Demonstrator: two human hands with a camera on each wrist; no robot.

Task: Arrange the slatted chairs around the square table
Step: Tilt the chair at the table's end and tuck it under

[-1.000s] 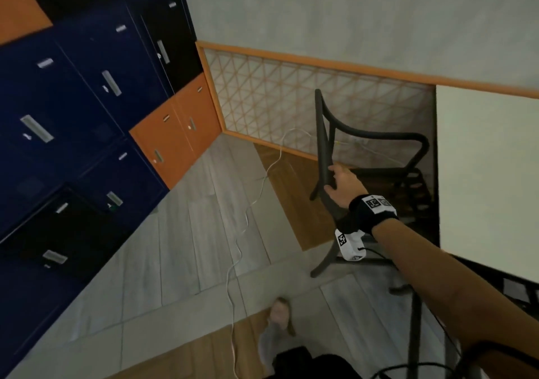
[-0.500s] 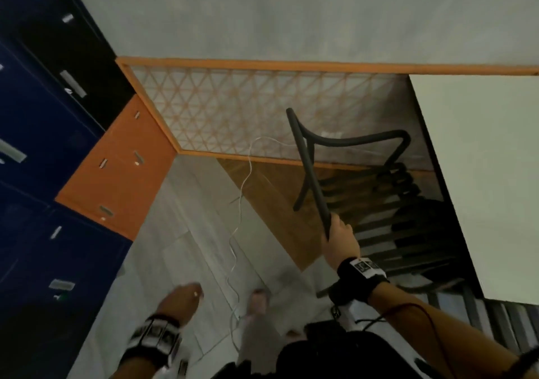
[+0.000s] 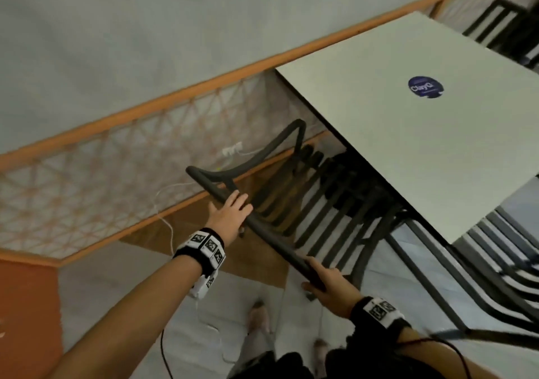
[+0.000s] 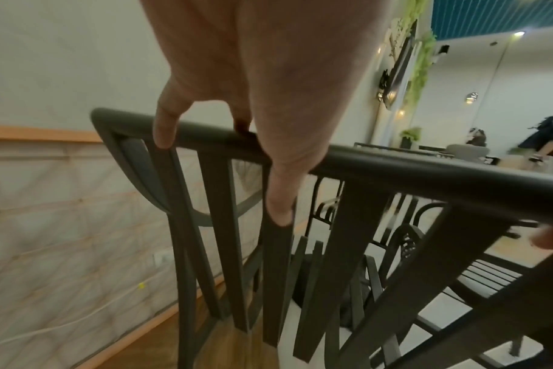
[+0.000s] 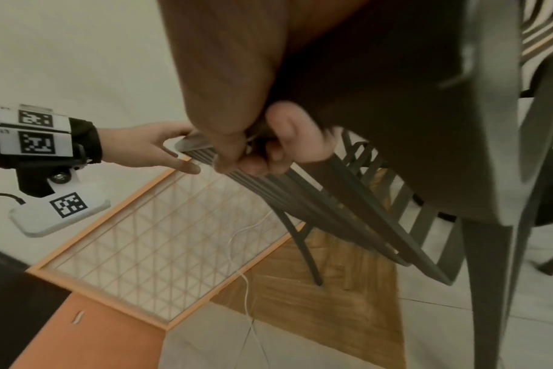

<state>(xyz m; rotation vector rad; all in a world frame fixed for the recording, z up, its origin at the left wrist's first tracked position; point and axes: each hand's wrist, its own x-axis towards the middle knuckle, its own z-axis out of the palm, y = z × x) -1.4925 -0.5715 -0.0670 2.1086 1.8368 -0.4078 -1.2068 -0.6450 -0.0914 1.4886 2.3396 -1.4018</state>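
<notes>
A dark slatted chair (image 3: 329,203) stands with its seat partly under the near-left edge of the white square table (image 3: 393,133). Both hands hold the top rail of its backrest. My left hand (image 3: 230,215) lies over the rail near its far corner, fingers hooked over it and down onto the slats (image 4: 275,207). My right hand (image 3: 323,284) grips the rail's near end, fingers curled round it (image 5: 269,154). The left hand (image 5: 145,147) also shows in the right wrist view, on the same rail (image 4: 395,169).
More dark slatted chairs stand at the table's right side (image 3: 501,265) and beyond its far corner (image 3: 501,25). A lattice wall panel (image 3: 102,180) runs behind the chair, with a white cable (image 3: 166,221) trailing on the floor. An orange cabinet (image 3: 26,305) is at the left.
My left hand has come up from beside my leg and taken hold of the chair's top rail. The view has swung right, showing more of the table. The right hand stays on the rail.
</notes>
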